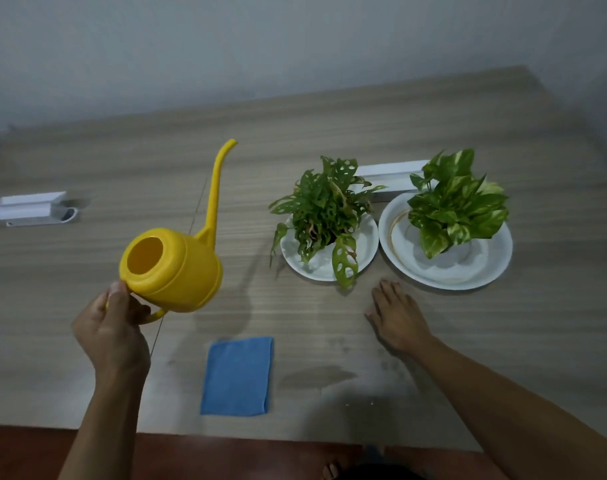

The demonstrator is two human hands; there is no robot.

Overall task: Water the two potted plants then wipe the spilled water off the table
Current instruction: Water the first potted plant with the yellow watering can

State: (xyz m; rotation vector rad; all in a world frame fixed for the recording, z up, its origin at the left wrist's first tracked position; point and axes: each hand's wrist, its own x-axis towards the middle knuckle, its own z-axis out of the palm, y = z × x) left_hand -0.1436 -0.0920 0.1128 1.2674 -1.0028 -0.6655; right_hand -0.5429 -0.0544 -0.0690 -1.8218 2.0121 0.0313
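My left hand (113,329) grips the handle of a yellow watering can (177,268), held above the wooden table (329,116) with its long spout pointing up and away. My right hand (397,315) lies flat on the table with fingers spread, just in front of the two plants. A holey-leaved plant (324,206) stands on a white plate (366,249). To its right a variegated plant (459,202) stands on a larger white plate (468,271). A folded blue cloth (237,375) lies near the front edge. A dark wet patch (317,375) spreads right of the cloth.
A white box-like object (28,207) lies at the far left of the table. Another white box (388,174) sits behind the plants. The table's front edge runs below the cloth, with a red-brown floor (226,459) and a bare foot beneath.
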